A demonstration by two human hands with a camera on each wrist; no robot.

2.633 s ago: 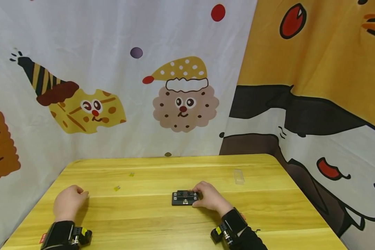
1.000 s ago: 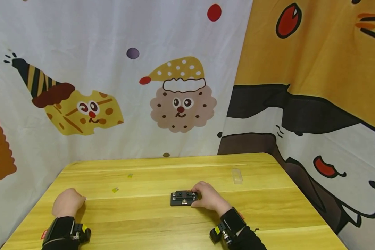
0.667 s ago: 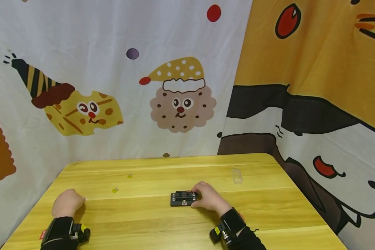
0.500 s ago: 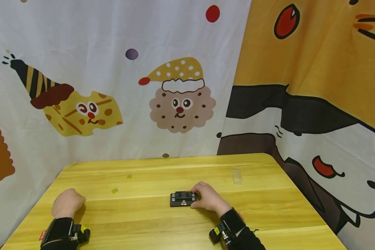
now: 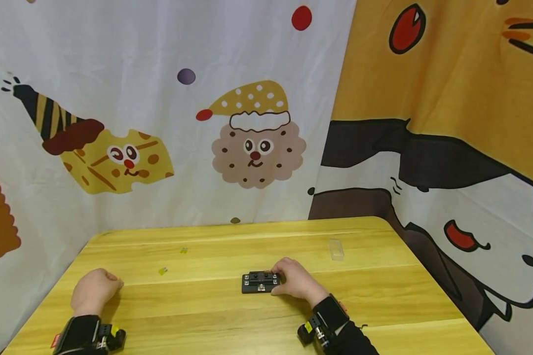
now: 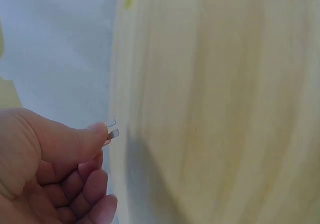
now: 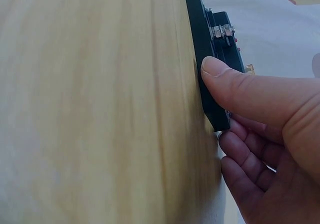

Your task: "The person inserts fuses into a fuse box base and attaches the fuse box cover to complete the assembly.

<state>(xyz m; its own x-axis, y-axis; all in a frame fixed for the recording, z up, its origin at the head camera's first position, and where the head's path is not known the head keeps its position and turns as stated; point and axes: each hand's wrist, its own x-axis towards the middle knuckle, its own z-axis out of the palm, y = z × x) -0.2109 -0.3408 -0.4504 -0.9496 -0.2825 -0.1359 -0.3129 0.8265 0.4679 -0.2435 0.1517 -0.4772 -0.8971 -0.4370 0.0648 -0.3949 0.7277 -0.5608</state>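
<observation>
Black block (image 5: 258, 283) sits with its right end gripped by my right hand (image 5: 299, 282); my left hand (image 5: 94, 292) pinches a small piece (image 6: 114, 134).

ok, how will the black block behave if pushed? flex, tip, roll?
The black block is probably stiff: its thick, straight-edged base shows no bend. It likely slides rather than tips, being wide and low on the table. Rolling seems unlikely on that rectangular footprint.

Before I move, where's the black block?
In the head view, the black block sits at lower middle on the table, its right end held by the right hand.
</observation>
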